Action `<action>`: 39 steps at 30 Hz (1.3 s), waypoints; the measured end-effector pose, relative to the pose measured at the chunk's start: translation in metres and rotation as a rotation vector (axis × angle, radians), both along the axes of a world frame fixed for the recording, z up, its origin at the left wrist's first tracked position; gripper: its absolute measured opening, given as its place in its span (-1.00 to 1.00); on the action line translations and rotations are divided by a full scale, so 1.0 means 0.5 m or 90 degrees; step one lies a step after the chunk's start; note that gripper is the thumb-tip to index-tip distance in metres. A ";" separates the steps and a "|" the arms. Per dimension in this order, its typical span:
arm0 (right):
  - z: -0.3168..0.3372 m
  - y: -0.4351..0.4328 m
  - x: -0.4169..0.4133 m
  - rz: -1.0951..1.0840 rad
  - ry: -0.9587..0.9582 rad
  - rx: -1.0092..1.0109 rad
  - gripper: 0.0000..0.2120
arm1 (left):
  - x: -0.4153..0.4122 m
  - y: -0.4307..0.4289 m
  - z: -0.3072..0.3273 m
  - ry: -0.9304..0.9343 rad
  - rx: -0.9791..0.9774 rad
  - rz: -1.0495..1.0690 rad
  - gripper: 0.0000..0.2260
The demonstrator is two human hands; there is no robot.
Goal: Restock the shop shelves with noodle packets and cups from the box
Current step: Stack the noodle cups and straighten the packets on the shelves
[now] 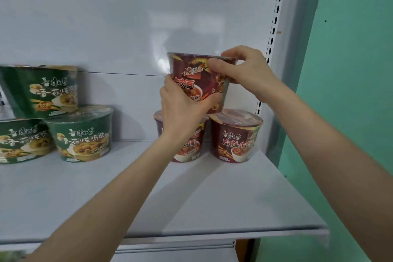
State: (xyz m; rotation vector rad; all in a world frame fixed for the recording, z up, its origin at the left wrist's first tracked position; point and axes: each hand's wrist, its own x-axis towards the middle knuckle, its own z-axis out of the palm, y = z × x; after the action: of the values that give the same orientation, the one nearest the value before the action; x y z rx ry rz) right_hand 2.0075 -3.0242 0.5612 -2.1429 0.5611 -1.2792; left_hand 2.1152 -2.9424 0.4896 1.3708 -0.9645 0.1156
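I hold a dark red noodle cup [197, 78] upright with both hands, just above two more red cups. My left hand [180, 108] grips its lower left side and my right hand [242, 70] pinches its rim at the top right. Below it on the white shelf [191, 198] stand a red cup [187, 144], partly hidden by my left wrist, and another red cup [236, 136] to its right. Whether the held cup touches them, I cannot tell. The box is out of view.
Three green noodle cups stand at the left: one [83, 134] on the shelf, one [21, 140] at the frame edge, one [40, 89] stacked on top. A slotted white upright [274, 27] and a green wall [350, 70] bound the right side.
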 end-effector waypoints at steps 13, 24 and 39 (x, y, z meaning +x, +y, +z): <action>-0.021 -0.073 -0.041 0.347 -0.052 0.171 -0.59 | 0.081 0.049 0.022 -0.020 0.201 -0.294 -0.36; 0.016 -0.003 -0.018 0.038 0.051 -0.042 -0.59 | 0.014 0.007 -0.011 -0.021 0.028 -0.012 -0.32; 0.015 -0.009 -0.039 -0.051 0.011 -0.080 -0.64 | -0.008 0.066 -0.082 -0.530 0.082 0.159 -0.49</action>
State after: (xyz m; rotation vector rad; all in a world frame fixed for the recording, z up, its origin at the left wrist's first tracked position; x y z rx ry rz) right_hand 1.9879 -3.0286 0.5684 -2.2566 0.5926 -1.3737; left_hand 2.1114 -2.9092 0.4487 1.5831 -1.4906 0.8780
